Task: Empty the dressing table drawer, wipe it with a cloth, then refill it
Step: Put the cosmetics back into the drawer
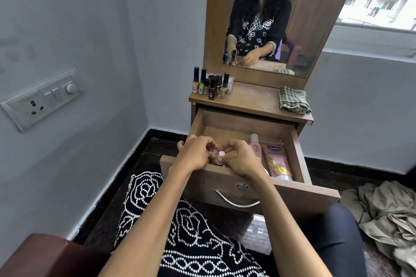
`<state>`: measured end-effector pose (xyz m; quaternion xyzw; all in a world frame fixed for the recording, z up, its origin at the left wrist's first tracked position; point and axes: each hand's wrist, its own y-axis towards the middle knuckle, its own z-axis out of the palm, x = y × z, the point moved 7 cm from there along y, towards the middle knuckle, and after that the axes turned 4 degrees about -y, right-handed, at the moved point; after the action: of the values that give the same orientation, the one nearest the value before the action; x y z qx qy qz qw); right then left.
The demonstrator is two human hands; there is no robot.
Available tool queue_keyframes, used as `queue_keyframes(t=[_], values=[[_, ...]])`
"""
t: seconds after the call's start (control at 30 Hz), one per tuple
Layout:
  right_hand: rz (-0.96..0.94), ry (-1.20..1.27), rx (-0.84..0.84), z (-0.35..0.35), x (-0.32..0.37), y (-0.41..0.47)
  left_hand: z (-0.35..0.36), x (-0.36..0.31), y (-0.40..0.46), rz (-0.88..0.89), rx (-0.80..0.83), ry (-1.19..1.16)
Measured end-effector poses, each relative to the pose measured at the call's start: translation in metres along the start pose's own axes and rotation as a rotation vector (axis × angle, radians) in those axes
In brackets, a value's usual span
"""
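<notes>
The wooden drawer [299, 155] of the dressing table stands pulled out. At its right side lie a pink Vaseline tube [276, 159] and a slim pink bottle [255, 145]. Both my hands hover over the drawer's front left part. My left hand [194, 155] and my right hand [239, 158] meet fingertip to fingertip around a small white-capped item [221, 153]; its body is hidden by my fingers. A folded green checked cloth [293, 100] lies on the right of the table top [254, 99].
Several nail polish bottles [210, 84] stand at the table top's left, below the mirror [270, 18]. A wall socket panel [42, 99] is on the left wall. Crumpled beige fabric [387, 216] lies on the floor to the right. A brown chair arm [33, 256] is at lower left.
</notes>
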<state>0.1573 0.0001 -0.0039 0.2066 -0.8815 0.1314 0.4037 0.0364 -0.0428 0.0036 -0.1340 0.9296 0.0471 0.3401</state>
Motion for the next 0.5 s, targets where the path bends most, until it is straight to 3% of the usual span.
queue_keyframes(t=[0.5], values=[[-0.011,-0.048,0.079,0.0054,-0.0041,0.0059,0.0074,-0.0008,0.0058,-0.037,0.131,0.046]])
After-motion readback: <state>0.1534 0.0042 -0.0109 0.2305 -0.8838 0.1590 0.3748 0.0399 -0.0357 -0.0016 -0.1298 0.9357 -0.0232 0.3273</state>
